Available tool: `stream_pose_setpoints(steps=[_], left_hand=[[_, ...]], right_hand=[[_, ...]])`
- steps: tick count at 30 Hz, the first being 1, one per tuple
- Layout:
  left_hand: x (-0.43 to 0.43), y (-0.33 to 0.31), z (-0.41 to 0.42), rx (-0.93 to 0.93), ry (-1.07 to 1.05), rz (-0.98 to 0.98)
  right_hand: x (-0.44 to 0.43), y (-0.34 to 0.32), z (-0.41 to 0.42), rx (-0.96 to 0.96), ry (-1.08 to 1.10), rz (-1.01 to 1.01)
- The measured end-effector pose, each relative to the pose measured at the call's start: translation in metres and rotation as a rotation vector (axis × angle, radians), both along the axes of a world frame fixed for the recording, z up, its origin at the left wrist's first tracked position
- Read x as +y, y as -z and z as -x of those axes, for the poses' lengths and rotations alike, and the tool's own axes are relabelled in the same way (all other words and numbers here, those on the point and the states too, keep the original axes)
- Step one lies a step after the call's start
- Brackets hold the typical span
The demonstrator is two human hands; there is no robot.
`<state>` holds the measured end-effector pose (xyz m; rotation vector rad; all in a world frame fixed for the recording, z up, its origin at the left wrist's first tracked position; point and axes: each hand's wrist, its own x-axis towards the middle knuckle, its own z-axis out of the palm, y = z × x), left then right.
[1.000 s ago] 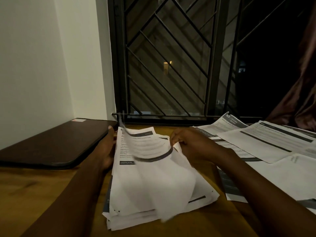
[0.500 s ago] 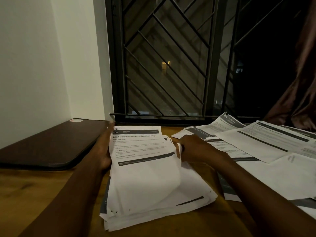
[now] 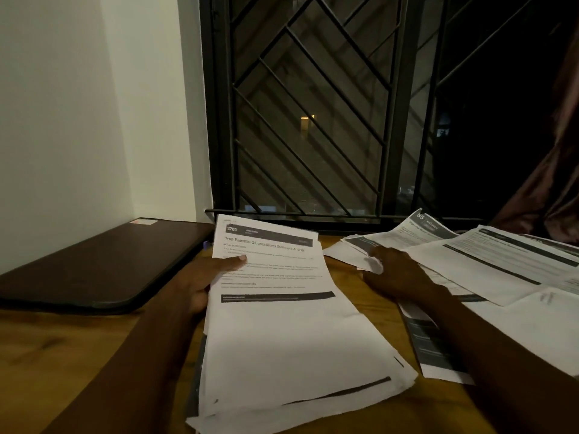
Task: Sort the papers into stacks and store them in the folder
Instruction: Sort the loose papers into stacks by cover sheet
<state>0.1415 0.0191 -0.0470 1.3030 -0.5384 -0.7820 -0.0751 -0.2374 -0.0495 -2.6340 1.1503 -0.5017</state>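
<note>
A stack of printed papers (image 3: 291, 346) lies on the wooden table in front of me, its top sheet headed by a dark band. My left hand (image 3: 203, 283) grips the stack's left edge, thumb pressed on the top sheet. My right hand (image 3: 398, 277) has reached over to the loose sheets (image 3: 488, 264) spread at the right and pinches the corner of one white sheet there. A dark closed folder (image 3: 103, 264) lies flat at the left, against the wall.
The wooden table (image 3: 62, 355) ends at a white wall on the left and a barred window (image 3: 313, 120) behind. A brown curtain (image 3: 551, 170) hangs at the far right. More sheets overlap along the table's right side.
The lifted sheet has been laid flat on top of the stack. My right hand has left the stack and moved right onto the loose sheets. My left thumb now presses the top sheet.
</note>
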Motion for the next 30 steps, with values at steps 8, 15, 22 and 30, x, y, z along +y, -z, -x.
stream_pose_setpoints(steps=[8, 15, 22, 30], left_hand=[[-0.011, 0.003, -0.003, -0.205, -0.068, -0.147], [-0.01, 0.005, -0.006, -0.205, -0.173, -0.136], [-0.009, 0.006, -0.005, -0.223, -0.167, -0.155], [-0.011, 0.006, 0.002, -0.262, -0.139, -0.103]], right_hand=[[-0.016, 0.004, -0.031, 0.047, 0.03, 0.11], [-0.007, 0.004, -0.039, 0.021, 0.138, 0.142], [-0.016, -0.059, -0.014, 0.134, 0.092, 0.112], [-0.015, -0.091, 0.007, -0.008, 0.158, 0.091]])
